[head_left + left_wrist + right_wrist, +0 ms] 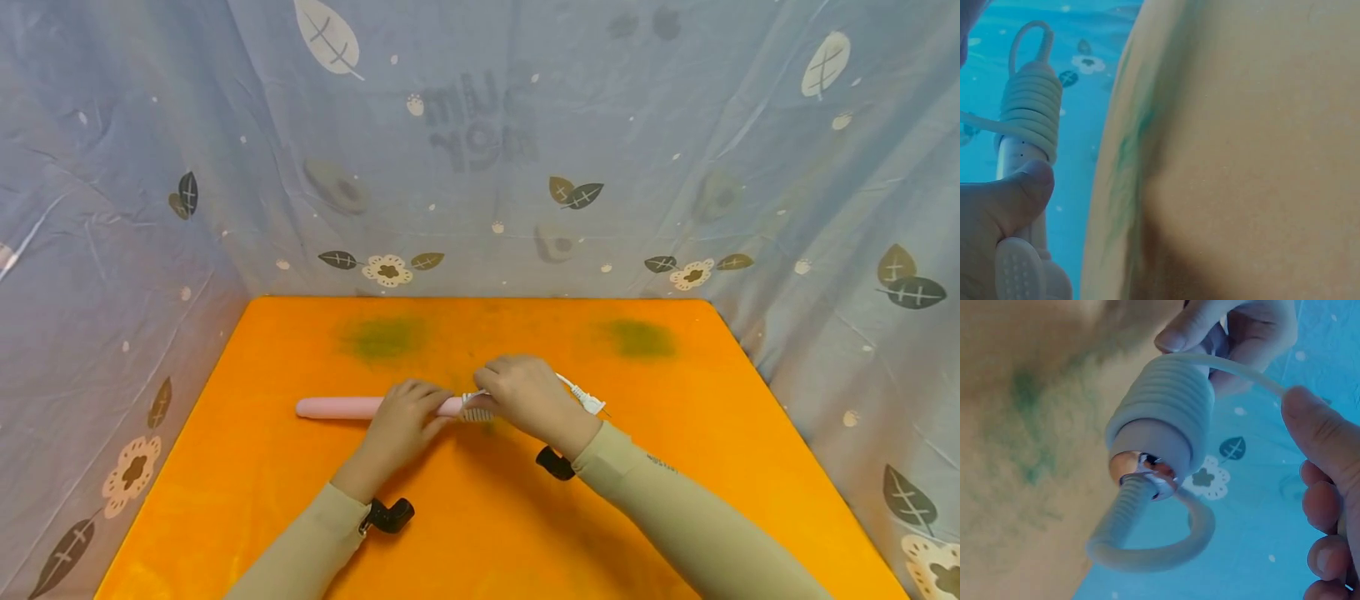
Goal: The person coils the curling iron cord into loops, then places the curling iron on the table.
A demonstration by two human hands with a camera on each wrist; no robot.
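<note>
A pink curling iron (337, 407) is held sideways over the orange table, its barrel pointing left. My left hand (405, 421) grips its handle, the thumb lying along it just above the dotted clamp lever (1019, 269) in the left wrist view. White cord (1160, 394) is wound in several tight coils round the handle's end. A loop of cord (1147, 559) bends out from the metal-ringed tip. My right hand (528, 396) pinches the cord's free run, pulled taut from the coils. Beyond that hand hangs the white two-pin plug (592, 403).
The orange table (247, 500) has greenish smudges near its back edge. A blue-grey patterned curtain (480, 208) encloses the back and both sides. Black wrist camera mounts (392, 516) stick out from both sleeves.
</note>
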